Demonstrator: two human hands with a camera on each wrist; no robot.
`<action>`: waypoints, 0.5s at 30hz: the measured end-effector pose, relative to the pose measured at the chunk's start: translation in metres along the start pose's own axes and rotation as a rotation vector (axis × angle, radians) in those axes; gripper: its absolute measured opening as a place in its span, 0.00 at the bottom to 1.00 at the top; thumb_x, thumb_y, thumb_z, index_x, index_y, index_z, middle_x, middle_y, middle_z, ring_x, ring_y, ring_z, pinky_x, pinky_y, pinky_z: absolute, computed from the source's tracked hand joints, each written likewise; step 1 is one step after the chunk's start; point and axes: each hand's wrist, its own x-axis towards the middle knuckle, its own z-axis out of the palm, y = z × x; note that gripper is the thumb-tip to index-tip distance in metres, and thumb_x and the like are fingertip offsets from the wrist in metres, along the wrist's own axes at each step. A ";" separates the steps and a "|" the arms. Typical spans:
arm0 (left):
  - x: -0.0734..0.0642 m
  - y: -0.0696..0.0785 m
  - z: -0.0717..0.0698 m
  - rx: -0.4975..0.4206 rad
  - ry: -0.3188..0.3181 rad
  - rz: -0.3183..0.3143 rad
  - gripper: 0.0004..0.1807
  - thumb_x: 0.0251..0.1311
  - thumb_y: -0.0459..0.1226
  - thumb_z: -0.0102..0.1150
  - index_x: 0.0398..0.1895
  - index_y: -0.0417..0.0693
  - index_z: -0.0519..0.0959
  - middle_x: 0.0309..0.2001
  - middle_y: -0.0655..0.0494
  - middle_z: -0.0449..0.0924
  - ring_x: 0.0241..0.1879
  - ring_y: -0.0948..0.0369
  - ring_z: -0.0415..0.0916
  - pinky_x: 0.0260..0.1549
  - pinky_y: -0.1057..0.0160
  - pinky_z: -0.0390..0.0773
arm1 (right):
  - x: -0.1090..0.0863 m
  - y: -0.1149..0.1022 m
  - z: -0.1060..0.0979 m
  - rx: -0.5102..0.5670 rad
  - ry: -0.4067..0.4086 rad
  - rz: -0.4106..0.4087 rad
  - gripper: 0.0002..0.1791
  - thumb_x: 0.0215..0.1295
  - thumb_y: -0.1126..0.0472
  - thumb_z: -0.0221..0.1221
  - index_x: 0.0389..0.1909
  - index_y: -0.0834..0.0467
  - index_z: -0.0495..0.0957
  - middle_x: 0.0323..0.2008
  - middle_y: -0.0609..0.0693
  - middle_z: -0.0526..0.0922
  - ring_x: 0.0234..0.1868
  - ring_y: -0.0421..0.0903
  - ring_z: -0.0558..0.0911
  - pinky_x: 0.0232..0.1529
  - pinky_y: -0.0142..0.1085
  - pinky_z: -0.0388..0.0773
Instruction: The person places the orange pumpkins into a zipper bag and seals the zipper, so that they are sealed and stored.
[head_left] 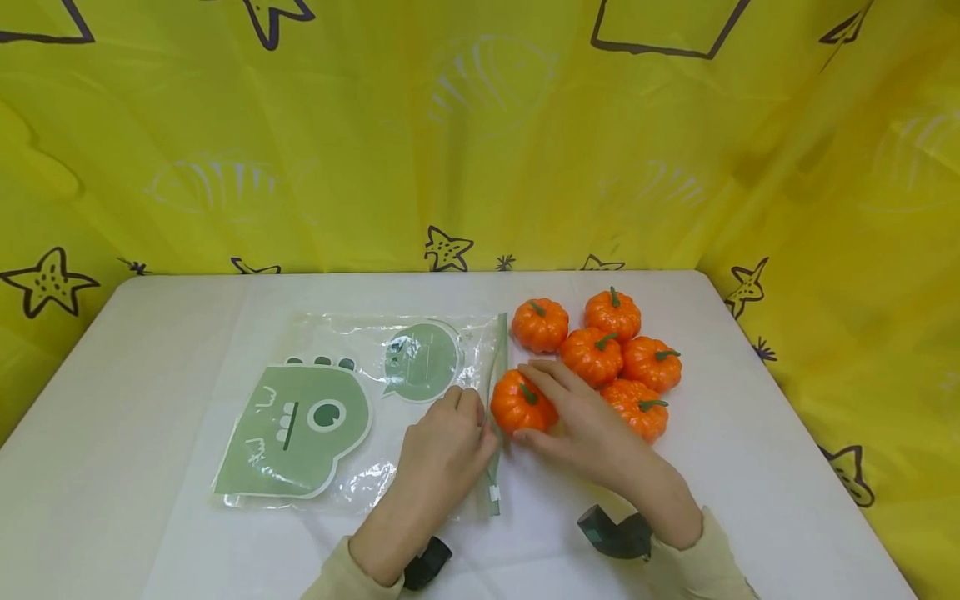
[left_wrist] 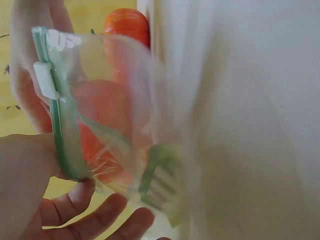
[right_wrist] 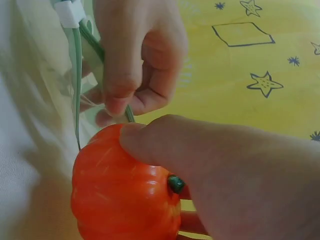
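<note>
Orange pumpkin (head_left: 516, 405) in right hand (head_left: 583, 418)

The right wrist view's lower edge cut off the pumpkin (right_wrist: 125, 192) — fingertips of the left hand (head_left: 446, 437) were hidden from overhead — the bag's (head_left: 378, 458) green print (left_wrist: 162, 180) blurred at the left wrist, its speech-bubble marks (head_left: 394, 350) too small to read

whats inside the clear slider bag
Through the clear parts of the slider bag, only white tabletop shows; one orange pumpkin is at its mouth. Anything behind the monster print, speech-bubble print or left hand can't be seen.
</note>
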 end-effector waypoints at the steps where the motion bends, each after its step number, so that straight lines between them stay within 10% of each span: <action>1: 0.000 0.001 -0.001 -0.001 -0.001 0.002 0.08 0.50 0.37 0.62 0.24 0.50 0.71 0.25 0.58 0.68 0.23 0.60 0.70 0.14 0.64 0.70 | 0.000 0.000 0.001 -0.006 -0.006 0.004 0.40 0.55 0.53 0.72 0.67 0.58 0.70 0.66 0.55 0.72 0.65 0.55 0.74 0.62 0.49 0.77; 15: -0.002 0.012 -0.013 -0.057 -0.056 0.228 0.08 0.59 0.43 0.63 0.29 0.51 0.75 0.54 0.49 0.78 0.56 0.53 0.77 0.56 0.54 0.78 | 0.002 0.007 0.008 -0.018 -0.027 0.028 0.39 0.55 0.53 0.72 0.68 0.58 0.69 0.66 0.55 0.72 0.65 0.55 0.74 0.64 0.52 0.75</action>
